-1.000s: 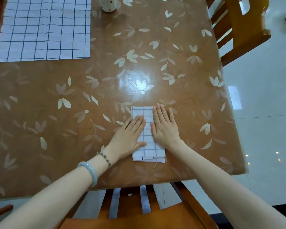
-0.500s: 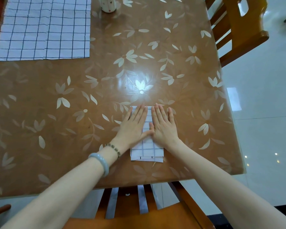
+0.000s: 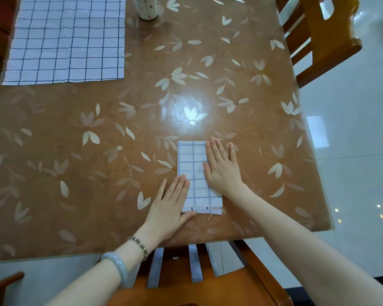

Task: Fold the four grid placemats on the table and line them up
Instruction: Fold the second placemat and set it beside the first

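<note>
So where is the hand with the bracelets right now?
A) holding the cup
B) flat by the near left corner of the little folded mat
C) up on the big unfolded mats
B: the left hand, with the bracelets on its wrist, lies flat at the near left corner of the folded placemat, far from the cup and the unfolded mats.

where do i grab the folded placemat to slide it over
Pinch the folded placemat at its near short edge, coming from the table's near side. The layer ends lie stacked and slightly uneven there, so fingers can clamp them together. It lies flat, both hands open beside it.
</note>
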`<state>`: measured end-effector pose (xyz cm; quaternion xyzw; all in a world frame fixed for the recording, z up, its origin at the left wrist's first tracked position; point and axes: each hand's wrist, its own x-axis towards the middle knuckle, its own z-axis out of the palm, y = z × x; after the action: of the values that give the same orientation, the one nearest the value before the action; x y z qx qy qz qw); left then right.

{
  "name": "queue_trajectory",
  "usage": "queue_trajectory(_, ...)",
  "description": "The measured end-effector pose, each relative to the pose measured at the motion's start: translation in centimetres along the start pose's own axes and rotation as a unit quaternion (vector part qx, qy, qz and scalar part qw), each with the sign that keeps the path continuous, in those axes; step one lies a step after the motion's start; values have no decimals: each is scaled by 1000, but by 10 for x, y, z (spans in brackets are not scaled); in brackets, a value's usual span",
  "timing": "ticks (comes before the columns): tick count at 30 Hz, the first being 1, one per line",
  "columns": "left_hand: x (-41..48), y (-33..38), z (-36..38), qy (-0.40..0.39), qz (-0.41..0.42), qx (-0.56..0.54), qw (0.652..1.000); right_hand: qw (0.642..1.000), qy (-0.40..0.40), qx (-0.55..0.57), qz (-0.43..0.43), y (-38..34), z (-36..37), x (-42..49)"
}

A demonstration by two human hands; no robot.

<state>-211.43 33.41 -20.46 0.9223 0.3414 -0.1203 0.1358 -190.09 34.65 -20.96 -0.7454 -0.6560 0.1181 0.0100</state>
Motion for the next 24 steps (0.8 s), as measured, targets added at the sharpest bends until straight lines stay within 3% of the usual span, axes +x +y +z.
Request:
queue_trajectory(4, -4, 4, -12, -12, -13, -13, 1000, 999, -20, 50, 5, 1, -14, 3)
queue_trajectory(9, 13, 8, -40, 92, -70, -157, 981, 981, 107, 147, 60, -3, -26, -31)
queue_trajectory(13, 36, 9, -60, 154, -190, -348, 905, 984, 78, 138, 87, -6, -20, -53)
queue_trajectory(17, 55, 17, -71, 174, -294, -495, 799, 979, 61, 154, 117, -7, -17, -57)
queue_trajectory(22, 66, 24, -79, 152, -343, -568, 732, 976, 34, 176, 126, -8, -21, -57)
queue_trajectory(24, 69, 27, -80, 97, -331, -573, 743, 964, 16, 228, 135, -7, -25, -56)
